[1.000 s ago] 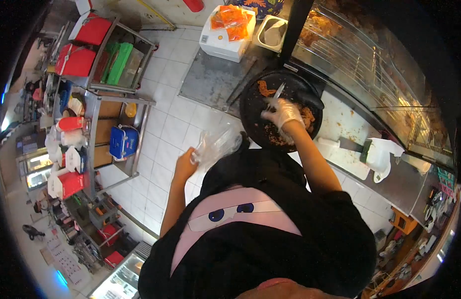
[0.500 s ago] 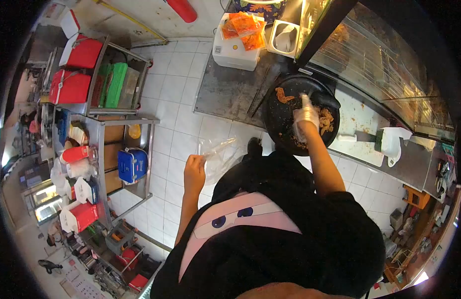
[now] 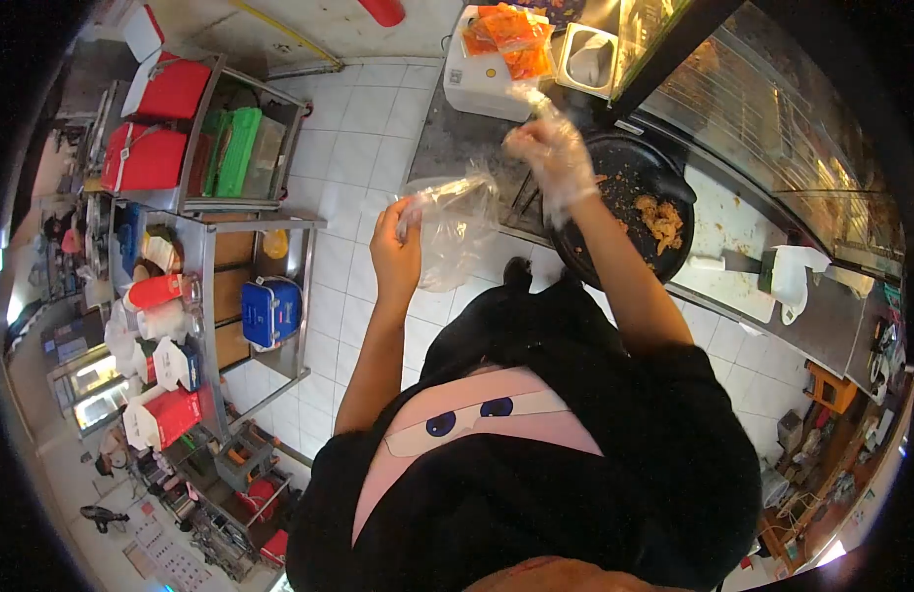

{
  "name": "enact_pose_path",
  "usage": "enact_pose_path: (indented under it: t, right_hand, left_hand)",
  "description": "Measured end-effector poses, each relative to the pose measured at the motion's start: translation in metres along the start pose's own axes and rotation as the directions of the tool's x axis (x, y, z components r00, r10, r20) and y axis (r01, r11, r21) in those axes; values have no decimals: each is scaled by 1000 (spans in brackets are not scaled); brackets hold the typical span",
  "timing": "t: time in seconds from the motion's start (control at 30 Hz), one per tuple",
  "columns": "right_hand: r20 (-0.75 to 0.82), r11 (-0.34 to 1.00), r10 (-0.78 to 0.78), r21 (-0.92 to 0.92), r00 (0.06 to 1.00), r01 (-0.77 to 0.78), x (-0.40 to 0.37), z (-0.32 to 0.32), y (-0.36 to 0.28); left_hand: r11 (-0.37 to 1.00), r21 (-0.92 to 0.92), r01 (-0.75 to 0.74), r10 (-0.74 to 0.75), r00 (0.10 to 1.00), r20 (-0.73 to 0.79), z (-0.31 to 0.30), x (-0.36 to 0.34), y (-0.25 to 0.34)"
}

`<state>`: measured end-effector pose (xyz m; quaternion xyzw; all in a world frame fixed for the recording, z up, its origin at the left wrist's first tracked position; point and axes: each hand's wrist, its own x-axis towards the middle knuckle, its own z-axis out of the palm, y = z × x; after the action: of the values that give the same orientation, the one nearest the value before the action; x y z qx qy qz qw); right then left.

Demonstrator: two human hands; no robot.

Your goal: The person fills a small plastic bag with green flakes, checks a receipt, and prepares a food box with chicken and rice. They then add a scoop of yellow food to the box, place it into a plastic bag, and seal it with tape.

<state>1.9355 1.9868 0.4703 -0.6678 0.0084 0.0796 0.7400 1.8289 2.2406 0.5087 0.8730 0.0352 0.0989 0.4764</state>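
My left hand (image 3: 396,242) pinches the rim of a clear plastic bag (image 3: 452,247), which hangs over the tiled floor. My right hand (image 3: 556,158) wears a clear, loose plastic glove. It is raised at the left edge of a round black pan (image 3: 623,158), to the right of the bag and apart from it. Motion blurs its fingers, so I cannot make out whether anything is in them. Fried chicken pieces (image 3: 660,223) and brown crumbs lie in the pan. An orange-brown bit shows just beside the glove.
Orange packets (image 3: 511,37) lie on a white box (image 3: 477,84) beside a metal container (image 3: 588,57). A knife (image 3: 709,263) rests on a white board (image 3: 733,286) at right. A glass cabinet (image 3: 753,128) stands behind the pan. At left is a metal rack with a blue box (image 3: 270,312).
My right hand has lifted out of the pan and moved up and left. My left hand has raised the bag. The whole view has shifted slightly.
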Motion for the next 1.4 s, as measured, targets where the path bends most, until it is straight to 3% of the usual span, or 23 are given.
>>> enact_pose_path:
  t: [0.07, 0.13, 0.17, 0.2, 0.27, 0.37, 0.57, 0.67, 0.7, 0.73, 0.8, 0.87, 0.9, 1.0, 1.03, 1.1, 1.13, 1.17, 1.23, 1.27, 1.3, 1.33, 1.4]
  right_hand:
    - [378, 993, 42, 86, 925, -80, -50, 28, -70]
    - [462, 987, -45, -116, 886, 111, -50, 44, 26]
    - [445, 888, 100, 364, 890, -282, -49, 55, 49]
    - [496, 439, 207, 723, 844, -533, -45, 65, 60]
    - [400, 393, 75, 830, 913, -396, -46, 67, 28]
    - [324, 117, -63, 942, 944, -315, -31, 41, 33]
    - [251, 420, 241, 844, 937, -334, -62, 5, 10]
    - [127, 906, 397, 105, 909, -410, -59, -4, -27]
    - [275, 819, 312, -563, 910, -111, -58, -20, -38]
    - [430, 322, 332, -888, 840, 328, -58, -32, -42]
    - [500, 913, 392, -316, 772, -259, -57, -43, -20]
    - [611, 516, 348, 508, 711, -690, -64, -47, 7]
    - [568, 567, 610, 174, 553, -805, -72, -42, -35]
    - [662, 815, 532, -233, 527, -531, -101, -61, -56]
    - [816, 911, 406, -397, 412, -112, -92, -77, -57]
    - [882, 994, -30, -23, 471, 106, -64, -156, -7]
    - [563, 792, -365, 607, 742, -71, -93, -156, -30]
    - [266, 476, -158, 864, 951, -163, -100, -177, -19]
    - [-109, 819, 85, 574, 990, -7, -75, -181, -7]
    - [-328, 969, 230, 161, 916, -186, -59, -168, 5]
    - [-307, 878, -118, -476, 944, -45, -58, -153, 35]
    - [-77, 402, -378, -912, 923, 89, -56, -138, 58]
    - [-124, 253, -131, -963, 984, -87, -51, -109, 58]
  left_hand:
    - [988, -151, -17, 18, 1000, 8, 10, 6, 4]
    - [980, -195, -33, 69, 980, 185, 16, 5, 15]
    - [976, -216, -37, 97, 956, 276, 17, 1, 21]
    - [980, -185, -75, 141, 916, 376, 19, 0, 31]
    - [980, -125, -156, 199, 812, 549, 18, -6, 53]
    - [956, 126, -266, 203, 906, 370, 15, -13, 53]
    - [973, 216, 78, -106, 986, 125, 1, 7, -4]
    - [979, -54, 196, -189, 975, 114, -7, 18, -59]
    - [990, -42, 135, -132, 990, 50, -9, 18, -79]
    - [997, -29, 72, -72, 997, -14, -9, 18, -82]
    - [969, 239, -66, 31, 989, 145, -2, 15, -68]
    - [944, 242, -226, 178, 962, 206, 17, 4, -19]
    - [915, 230, -331, 270, 927, 262, 25, -2, -5]
    - [813, 219, -539, 415, 801, 431, 42, 1, 11]
    - [805, 254, -536, 362, 784, 504, 42, 1, 6]
    - [773, 355, -527, 269, 778, 568, 36, 4, -5]
    - [781, 395, -483, 211, 800, 562, 25, 6, -17]
    - [784, 435, -443, 155, 818, 553, 12, 10, -32]
    - [800, 432, -416, 129, 823, 554, -5, 13, -40]
    - [816, 391, -425, 150, 810, 566, -12, 10, -39]
    - [832, 348, -433, 172, 797, 579, -16, 6, -38]
    - [886, 301, -353, 81, 757, 648, -16, 2, -38]
    - [959, 233, -158, -85, 628, 774, -12, -11, -44]
